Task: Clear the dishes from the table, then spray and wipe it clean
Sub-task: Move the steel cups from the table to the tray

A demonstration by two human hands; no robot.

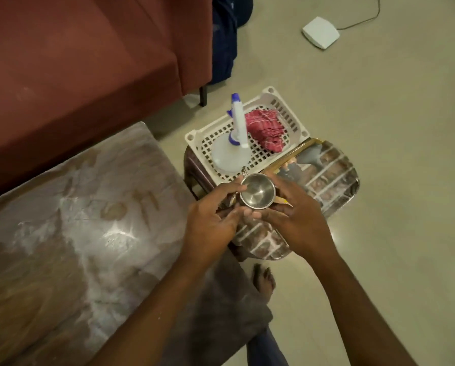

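Centre frame, left hand [213, 220] and right hand [296, 220] both curl fingers round cup [258, 192] above tray [334, 178]; risk: a fingertip-only hold lets it slip, clatter down, or tip the bottle [238, 128] just beside.

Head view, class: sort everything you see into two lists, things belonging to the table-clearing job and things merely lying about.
Job: steel cup, held in left hand and right hand; steel tray; spray bottle; red cloth; white basket; table.
Lying about: sofa; white device on the floor; dark bag.
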